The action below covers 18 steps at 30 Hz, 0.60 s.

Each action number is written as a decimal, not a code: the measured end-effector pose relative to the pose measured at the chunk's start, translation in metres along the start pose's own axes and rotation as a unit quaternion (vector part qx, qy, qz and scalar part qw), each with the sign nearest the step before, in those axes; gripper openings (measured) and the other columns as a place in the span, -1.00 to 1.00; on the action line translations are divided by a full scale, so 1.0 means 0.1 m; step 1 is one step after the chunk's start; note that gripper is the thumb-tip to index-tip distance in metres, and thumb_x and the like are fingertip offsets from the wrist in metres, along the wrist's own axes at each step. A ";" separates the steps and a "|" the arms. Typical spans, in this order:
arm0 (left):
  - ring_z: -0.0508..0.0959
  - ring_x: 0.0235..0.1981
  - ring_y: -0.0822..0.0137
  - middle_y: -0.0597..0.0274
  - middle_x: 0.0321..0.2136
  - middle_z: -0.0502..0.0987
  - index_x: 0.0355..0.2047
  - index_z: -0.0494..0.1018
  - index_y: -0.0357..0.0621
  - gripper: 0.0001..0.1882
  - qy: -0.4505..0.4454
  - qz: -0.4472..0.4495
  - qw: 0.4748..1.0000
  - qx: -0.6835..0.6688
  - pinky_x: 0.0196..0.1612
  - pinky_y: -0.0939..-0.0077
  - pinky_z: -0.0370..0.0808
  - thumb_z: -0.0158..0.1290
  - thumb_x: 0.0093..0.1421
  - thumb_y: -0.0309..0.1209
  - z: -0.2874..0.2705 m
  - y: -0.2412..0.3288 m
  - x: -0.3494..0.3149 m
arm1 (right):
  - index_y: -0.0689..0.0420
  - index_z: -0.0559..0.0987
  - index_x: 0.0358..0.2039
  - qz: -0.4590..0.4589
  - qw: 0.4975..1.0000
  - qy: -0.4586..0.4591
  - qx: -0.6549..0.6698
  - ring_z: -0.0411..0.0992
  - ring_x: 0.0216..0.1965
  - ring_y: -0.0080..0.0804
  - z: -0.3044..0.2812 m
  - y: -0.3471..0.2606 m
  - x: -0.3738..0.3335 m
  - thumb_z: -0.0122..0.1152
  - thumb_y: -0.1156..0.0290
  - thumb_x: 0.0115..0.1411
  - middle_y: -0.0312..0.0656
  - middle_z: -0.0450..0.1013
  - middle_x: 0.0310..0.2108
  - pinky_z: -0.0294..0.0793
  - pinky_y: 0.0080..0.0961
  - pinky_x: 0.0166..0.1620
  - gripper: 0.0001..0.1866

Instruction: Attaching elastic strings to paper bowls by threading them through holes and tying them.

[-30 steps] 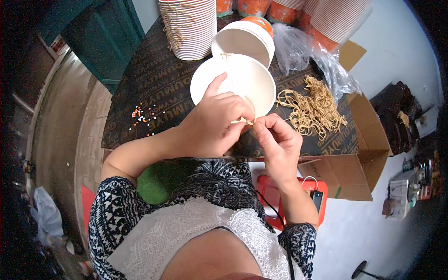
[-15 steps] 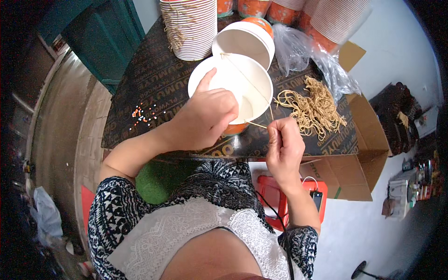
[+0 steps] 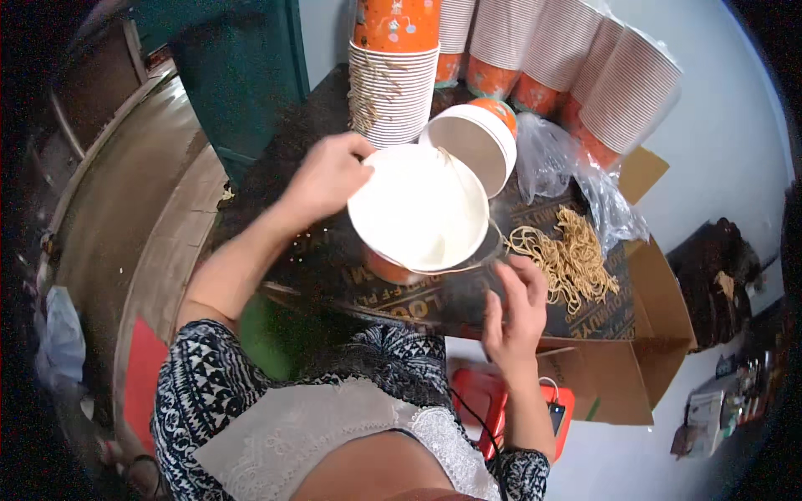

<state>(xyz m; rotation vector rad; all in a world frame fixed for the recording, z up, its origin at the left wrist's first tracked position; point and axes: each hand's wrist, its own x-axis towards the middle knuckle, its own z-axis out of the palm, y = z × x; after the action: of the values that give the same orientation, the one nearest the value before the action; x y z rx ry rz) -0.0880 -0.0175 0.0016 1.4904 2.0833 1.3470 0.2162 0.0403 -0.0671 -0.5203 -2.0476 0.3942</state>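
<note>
A wide paper tub (image 3: 418,200), white inside and orange outside, stands tilted on the dark table. My left hand (image 3: 327,177) grips its rim at the far left, thumb and fingers closed on the edge. A thin tan cord (image 3: 459,269) hangs loosely about the right side of the tub, between its far rim and its near rim. Close to that cord, my right hand (image 3: 516,307) is open, its fingers curved and apart with nothing held. Just right of the tub lies a heap of tan cords (image 3: 572,263).
A second tub (image 3: 476,146) lies on its side behind. A tall stack of corded tubs (image 3: 393,96) stands at the back, with more stacked tubs (image 3: 631,92) in plastic. A clear plastic bag (image 3: 547,159) lies near them. An opened cardboard box (image 3: 606,380) sits at the right.
My left hand has moved from over the tub to its far left rim. My right hand has let go of the cord, which now hangs slack. The view has shifted.
</note>
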 end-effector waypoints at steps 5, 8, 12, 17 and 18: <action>0.61 -0.33 -0.05 -0.12 -0.41 0.59 -0.33 0.61 -0.23 -0.78 0.117 0.147 0.900 0.394 -0.15 0.18 0.53 0.04 0.05 -0.46 -0.65 0.29 0.18 | 0.28 0.51 -0.03 0.035 0.999 0.026 0.020 0.39 -0.15 -0.15 0.03 0.34 -0.32 0.12 0.70 0.07 0.07 0.29 0.02 0.41 -0.38 -0.08 -0.61; 0.61 -0.39 0.01 0.02 -0.49 0.60 -0.48 0.58 -0.15 -0.87 0.125 0.192 0.732 0.642 -0.21 0.02 0.43 0.02 0.04 -0.50 -0.93 0.23 0.57 | 0.27 0.52 -0.08 0.046 0.999 0.020 0.015 0.37 -0.13 -0.19 0.13 0.64 -0.49 0.09 0.68 0.13 0.02 0.31 0.00 0.41 -0.41 -0.09 -0.68; 0.55 -0.41 0.21 0.19 -0.53 0.57 -0.50 0.52 -0.04 -0.91 0.140 0.319 0.577 0.739 -0.14 0.07 0.29 0.01 0.06 -0.46 -1.36 0.17 1.32 | 0.28 0.53 -0.18 0.049 0.998 0.028 0.003 0.41 -0.17 -0.18 0.22 0.79 -0.57 0.07 0.67 0.17 0.01 0.38 -0.13 0.43 -0.41 -0.12 -0.80; 0.49 -0.30 0.24 0.19 -0.48 0.48 -0.36 0.48 -0.09 -0.86 0.046 0.339 0.602 0.722 -0.17 0.02 0.28 0.00 0.07 -0.39 -1.69 0.26 2.40 | 0.27 0.53 -0.27 0.057 0.998 0.003 0.034 0.45 -0.26 -0.17 0.18 0.83 -0.53 0.07 0.71 0.15 -0.03 0.45 -0.29 0.43 -0.41 -0.17 -0.85; 0.49 -0.30 0.24 0.19 -0.48 0.48 -0.36 0.48 -0.09 -0.86 0.047 0.349 0.603 0.716 -0.17 0.02 0.28 0.00 0.07 -0.39 -1.55 0.38 2.46 | 0.27 0.53 -0.28 0.065 0.997 0.007 0.029 0.45 -0.27 -0.17 0.14 0.83 -0.54 0.07 0.71 0.14 -0.03 0.45 -0.30 0.44 -0.41 -0.18 -0.85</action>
<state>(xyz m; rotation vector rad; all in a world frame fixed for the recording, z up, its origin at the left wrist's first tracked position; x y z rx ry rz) -0.2750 0.1097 0.1889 2.9676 2.8018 -0.7870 0.2456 0.0827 -0.1532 -0.6212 -1.9891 0.5255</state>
